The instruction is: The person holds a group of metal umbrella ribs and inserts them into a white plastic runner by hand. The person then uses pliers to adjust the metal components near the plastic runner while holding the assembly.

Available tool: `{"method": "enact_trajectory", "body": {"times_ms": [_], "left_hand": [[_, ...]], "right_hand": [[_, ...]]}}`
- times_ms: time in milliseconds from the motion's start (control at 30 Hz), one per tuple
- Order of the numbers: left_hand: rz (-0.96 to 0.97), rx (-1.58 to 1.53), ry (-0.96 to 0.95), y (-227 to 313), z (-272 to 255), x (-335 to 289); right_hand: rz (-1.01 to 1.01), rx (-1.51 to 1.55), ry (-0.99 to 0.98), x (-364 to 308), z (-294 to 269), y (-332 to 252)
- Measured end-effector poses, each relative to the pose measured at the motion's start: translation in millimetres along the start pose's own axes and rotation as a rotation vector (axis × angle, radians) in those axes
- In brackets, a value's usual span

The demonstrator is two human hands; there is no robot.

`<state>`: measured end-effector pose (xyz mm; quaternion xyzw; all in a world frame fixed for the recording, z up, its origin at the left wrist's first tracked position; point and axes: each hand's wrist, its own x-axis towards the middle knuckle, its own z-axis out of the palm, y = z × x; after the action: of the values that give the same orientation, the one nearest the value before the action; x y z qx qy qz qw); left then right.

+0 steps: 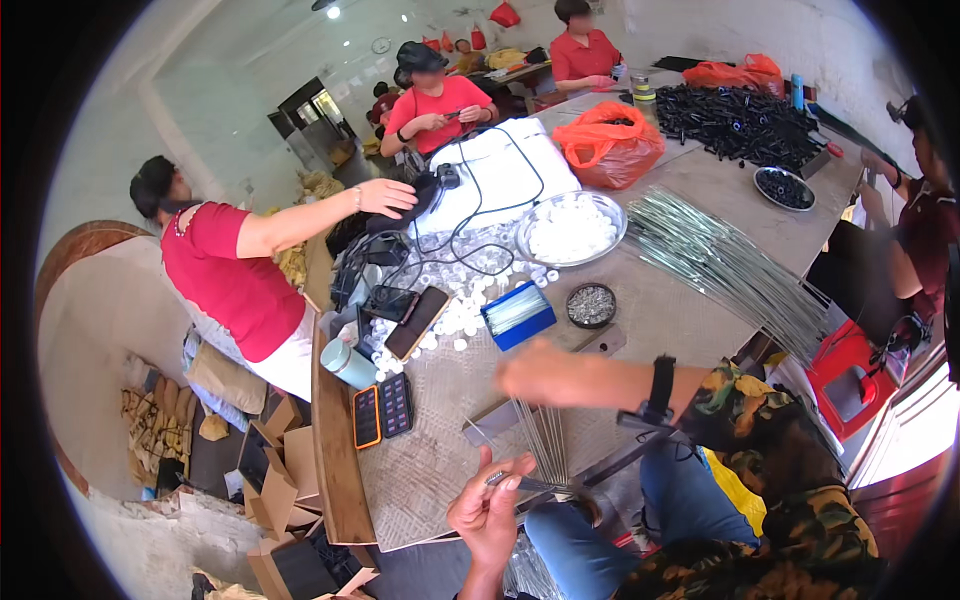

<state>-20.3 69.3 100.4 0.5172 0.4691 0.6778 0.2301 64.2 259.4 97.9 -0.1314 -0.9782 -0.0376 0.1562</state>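
Observation:
My left hand is raised near the table's front edge, with thumb and fingers pinched around a slim dark piece with a ribbed metal end. My right hand is smeared by motion above a long metal bar, so its fingers cannot be made out. Thin metal rods fan downward below the right hand toward my lap. Just beyond that hand lie a blue box of thin pale rods and a round dark dish of small metallic pieces.
White round pieces fill a metal bowl and lie scattered beside it. Long metal rods lie at right, before a black heap of parts. Phones and a light blue cup stand at left. Several people work around the table.

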Motion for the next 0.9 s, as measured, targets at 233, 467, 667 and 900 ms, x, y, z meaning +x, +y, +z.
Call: {"method": "enact_trajectory", "body": {"times_ms": [233, 467, 667, 900], "left_hand": [[-0.116, -0.151, 0.055, -3, -6, 5], [-0.256, -0.034, -0.006, 19, 2, 9], [-0.213, 0.033, -0.034, 27, 11, 13], [-0.157, -0.014, -0.018, 8, 11, 11]], "right_hand": [[0.346, -0.11, 0.049, 33, 10, 82], [0.481, -0.186, 0.058, 38, 55, 105], [0.386, -0.124, 0.16, 37, 51, 105], [0.301, 0.148, 0.219, 47, 27, 77]]}}
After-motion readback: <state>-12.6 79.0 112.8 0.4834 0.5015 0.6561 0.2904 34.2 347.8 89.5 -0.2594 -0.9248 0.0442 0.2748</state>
